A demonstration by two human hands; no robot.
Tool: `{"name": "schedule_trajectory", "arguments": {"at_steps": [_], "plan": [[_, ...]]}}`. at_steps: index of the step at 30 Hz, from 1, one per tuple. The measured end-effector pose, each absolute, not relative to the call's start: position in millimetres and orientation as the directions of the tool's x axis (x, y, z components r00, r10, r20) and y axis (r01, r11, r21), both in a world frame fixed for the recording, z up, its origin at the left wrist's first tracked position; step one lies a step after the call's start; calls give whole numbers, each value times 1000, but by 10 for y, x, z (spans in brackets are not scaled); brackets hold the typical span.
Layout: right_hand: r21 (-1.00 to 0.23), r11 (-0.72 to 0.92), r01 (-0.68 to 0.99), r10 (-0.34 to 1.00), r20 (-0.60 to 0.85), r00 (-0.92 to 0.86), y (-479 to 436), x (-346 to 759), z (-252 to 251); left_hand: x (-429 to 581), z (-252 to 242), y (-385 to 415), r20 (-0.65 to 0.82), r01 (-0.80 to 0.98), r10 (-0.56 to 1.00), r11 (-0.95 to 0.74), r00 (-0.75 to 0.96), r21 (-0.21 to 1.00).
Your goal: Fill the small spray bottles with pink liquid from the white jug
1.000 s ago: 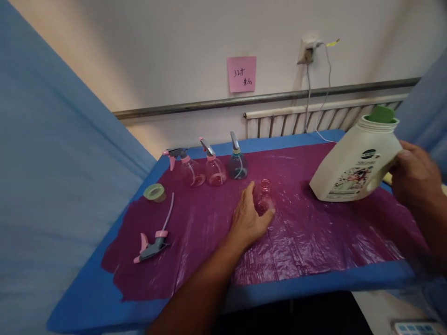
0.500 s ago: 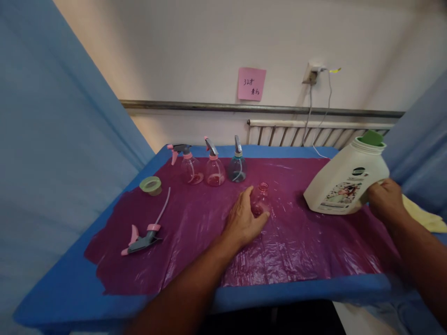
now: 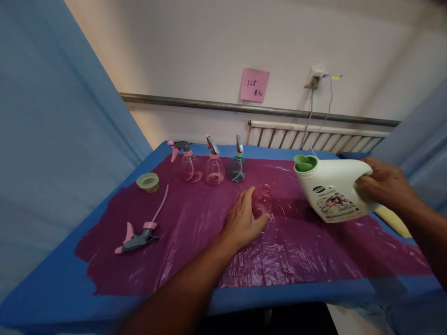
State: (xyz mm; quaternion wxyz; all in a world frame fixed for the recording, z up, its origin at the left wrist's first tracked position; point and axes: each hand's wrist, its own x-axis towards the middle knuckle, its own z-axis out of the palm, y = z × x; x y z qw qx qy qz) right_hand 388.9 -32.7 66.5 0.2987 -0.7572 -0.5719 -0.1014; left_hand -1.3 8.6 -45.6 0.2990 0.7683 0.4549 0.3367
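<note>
On the purple sheet, left hand fingers cupping small open bottle, right hand gripping tilted detergent jug

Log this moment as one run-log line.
left hand: steadies open pink bottle | right hand: tips white detergent jug, spout toward bottle | detached sprayer lies left

At the centre of the frame the left hand wraps its grip around a small open pink bottle standing on the purple sheet over the counter. At right, the right hand holds a white jug tipped on its side, its green spout pointing toward the bottle. Three spray bottles stand in a row behind; a loose trigger sprayer and a green cap lie at left.
</note>
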Motion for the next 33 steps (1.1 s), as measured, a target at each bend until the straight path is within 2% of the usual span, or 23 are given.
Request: {"name": "schedule_trajectory", "arguments": {"at_steps": [4, 10, 14, 22, 33], "plan": [[-254, -141, 957, 867, 435, 243, -291, 3721, 799, -16, -479, 91, 265, 484, 892, -427, 367, 764], [74, -137, 988, 913, 397, 97, -231, 3594, 907, -24, -480, 80, 297, 482, 884, -450, 362, 752], [197, -148, 969, 919, 390, 61, -212, 3599, 976, -28, -475, 85, 324, 482, 882, -461, 343, 745], [336, -130, 933, 931, 366, -2, -194, 3654, 1189, -14, -484, 94, 339, 493, 875, -477, 346, 728], [451, -23, 892, 892, 412, -185, -187, 3609, 1356, -11, -498, 106, 350, 502, 870, -488, 348, 714]]}}
